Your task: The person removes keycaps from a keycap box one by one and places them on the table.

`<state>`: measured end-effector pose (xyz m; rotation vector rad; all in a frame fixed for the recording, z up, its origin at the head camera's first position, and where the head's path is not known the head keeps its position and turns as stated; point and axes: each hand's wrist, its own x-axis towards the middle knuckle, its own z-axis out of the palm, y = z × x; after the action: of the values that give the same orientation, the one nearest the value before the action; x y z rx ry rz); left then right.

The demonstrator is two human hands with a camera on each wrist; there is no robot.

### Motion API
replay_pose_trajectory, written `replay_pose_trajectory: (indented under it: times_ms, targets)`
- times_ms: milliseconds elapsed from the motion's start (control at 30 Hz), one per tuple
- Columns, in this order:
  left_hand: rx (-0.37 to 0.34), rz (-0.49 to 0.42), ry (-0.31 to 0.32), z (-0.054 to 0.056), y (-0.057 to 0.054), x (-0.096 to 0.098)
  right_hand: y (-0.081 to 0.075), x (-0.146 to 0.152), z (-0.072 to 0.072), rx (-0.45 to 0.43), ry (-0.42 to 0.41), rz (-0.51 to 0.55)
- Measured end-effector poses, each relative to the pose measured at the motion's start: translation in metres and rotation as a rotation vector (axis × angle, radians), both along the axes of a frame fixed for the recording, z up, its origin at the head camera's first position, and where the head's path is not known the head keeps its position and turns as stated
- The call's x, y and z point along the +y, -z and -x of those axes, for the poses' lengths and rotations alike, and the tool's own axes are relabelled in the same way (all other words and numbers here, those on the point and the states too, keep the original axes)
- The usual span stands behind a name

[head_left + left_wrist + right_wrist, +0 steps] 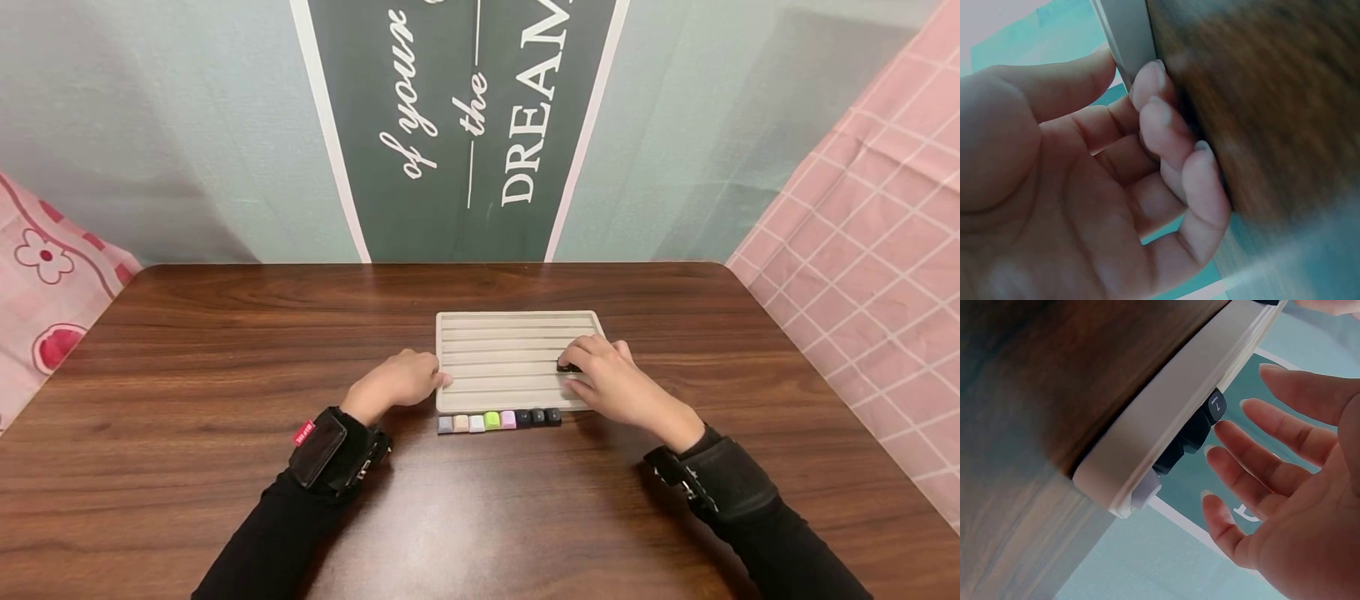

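A shallow cream tray [498, 358] with long ridges lies on the table. At its left edge my left hand [401, 377] holds on, the thumb on the rim and the fingers curled against the side wall [1129, 31]. My right hand [611, 379] is over the tray's right part, its fingers loosely bent and spread. Its fingertips are right at a black keycap [1215, 407] marked 7. Beside that stand more black keycaps [1194, 432] and a pale lavender keycap [1146, 489], all in the tray. In the head view, the hand hides most of these.
Along the tray's front edge runs a row of keycaps: grey, peach, white, a green keycap [492, 420], a pink keycap [508, 419] and several black keycaps [538, 417]. The brown wooden table [225, 350] extends around the tray. Behind it hangs a printed cloth [457, 225].
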<state>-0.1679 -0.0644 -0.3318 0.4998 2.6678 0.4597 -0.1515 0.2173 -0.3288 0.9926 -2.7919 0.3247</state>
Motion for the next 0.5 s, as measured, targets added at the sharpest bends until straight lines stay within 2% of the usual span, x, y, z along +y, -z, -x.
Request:
replay_pose_trajectory:
  times_ms: [500]
  targets:
    - [-0.001,-0.003,-0.012,-0.0007,0.0002,0.0012,0.0011,0.002,0.0046,-0.033,0.008,-0.018]
